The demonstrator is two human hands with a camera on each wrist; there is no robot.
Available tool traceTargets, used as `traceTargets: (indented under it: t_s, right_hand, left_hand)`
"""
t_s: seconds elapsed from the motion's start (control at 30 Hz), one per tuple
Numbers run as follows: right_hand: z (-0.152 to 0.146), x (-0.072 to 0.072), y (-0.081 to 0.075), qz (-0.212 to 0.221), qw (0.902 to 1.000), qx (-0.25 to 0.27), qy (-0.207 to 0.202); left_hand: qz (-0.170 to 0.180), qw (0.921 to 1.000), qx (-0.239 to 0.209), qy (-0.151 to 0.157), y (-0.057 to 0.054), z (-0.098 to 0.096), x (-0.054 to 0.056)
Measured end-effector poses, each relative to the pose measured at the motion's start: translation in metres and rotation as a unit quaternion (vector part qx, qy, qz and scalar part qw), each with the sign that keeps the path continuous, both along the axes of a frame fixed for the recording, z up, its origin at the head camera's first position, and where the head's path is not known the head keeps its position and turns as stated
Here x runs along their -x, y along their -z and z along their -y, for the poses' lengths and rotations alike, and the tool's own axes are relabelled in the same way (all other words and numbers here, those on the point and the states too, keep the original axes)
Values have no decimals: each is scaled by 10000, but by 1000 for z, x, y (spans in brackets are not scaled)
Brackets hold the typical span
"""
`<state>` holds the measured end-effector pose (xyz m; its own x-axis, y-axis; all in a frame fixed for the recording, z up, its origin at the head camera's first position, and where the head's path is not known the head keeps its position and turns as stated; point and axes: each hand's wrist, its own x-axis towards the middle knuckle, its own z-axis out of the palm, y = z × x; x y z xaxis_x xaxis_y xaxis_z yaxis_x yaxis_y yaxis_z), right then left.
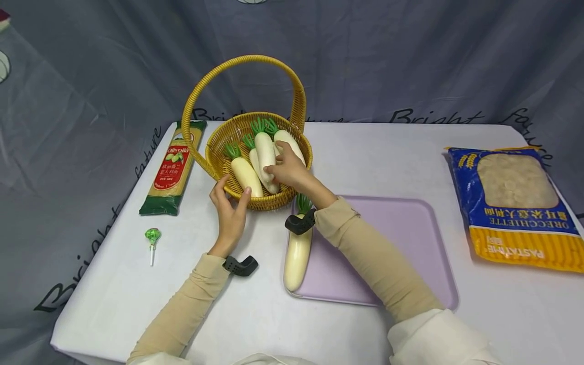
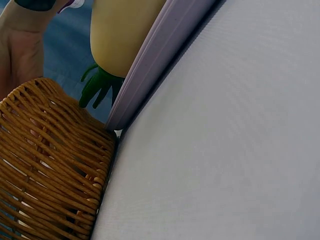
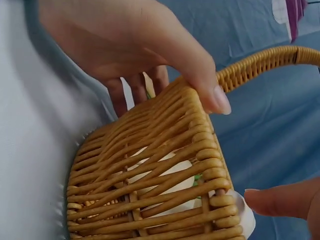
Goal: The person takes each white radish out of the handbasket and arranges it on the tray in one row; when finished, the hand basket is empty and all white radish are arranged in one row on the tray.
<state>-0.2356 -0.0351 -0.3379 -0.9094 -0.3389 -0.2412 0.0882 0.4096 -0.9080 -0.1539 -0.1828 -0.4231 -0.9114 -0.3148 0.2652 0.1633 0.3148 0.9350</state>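
My right hand [image 1: 292,167] reaches over the front right of a yellow wicker basket [image 1: 263,204], gripping a white radish [image 1: 263,152] with thumb and fingers. Several other white radishes with green tops, such as the left radish [image 1: 246,177], lie in the basket. My left hand [image 1: 229,215] rests against the basket's front left side, fingers spread, thumb at the rim. In the right wrist view, the left thumb [image 3: 200,82] lies along the rim, while a right-hand fingertip [image 3: 260,200] touches a white radish end. One radish [image 1: 298,258] lies on the left edge of a lilac tray [image 1: 410,243].
A green-ended pasta packet [image 1: 171,170] lies left of the basket, with a green lollipop [image 1: 152,235] in front of it. At the right lies a blue and yellow orecchiette bag [image 1: 515,208]. The tall basket handle [image 1: 248,58] arches above the radishes.
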Motion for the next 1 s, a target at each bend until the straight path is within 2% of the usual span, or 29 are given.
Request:
traceTargets:
  t_s: [0.3,0.37,0.47,0.57,0.6,0.73,0.83,1.0]
  right_hand:
    - [4,2,0,-193,9975,-621,282]
    - [5,2,1,-187,9973,-626,335]
    - [4,2,1,-13,9991,-261,321]
    - [3,4,0,399,9981,390,256]
    - [2,5,0,578,9960,653,204]
    - [-5,11,2,1261,9800,1530,-146]
    - [-14,14,3,1711,9601,2171,-419]
    - [-25,18,5,2120,9306,2900,-705]
  left_hand:
    - [14,10000,-43,30,-1,0,0]
    - [47,9999,-66,62,-6,-2,-3]
    - [68,9998,-114,127,-18,-7,-9]
    - [95,9997,-157,172,-32,-12,-15]
    - [111,9997,-156,161,-32,-12,-15]
    - [136,9997,-151,124,-33,-12,-16]
    - [110,9997,-162,140,-32,-12,-16]
    - [62,9997,-170,169,-33,-12,-16]
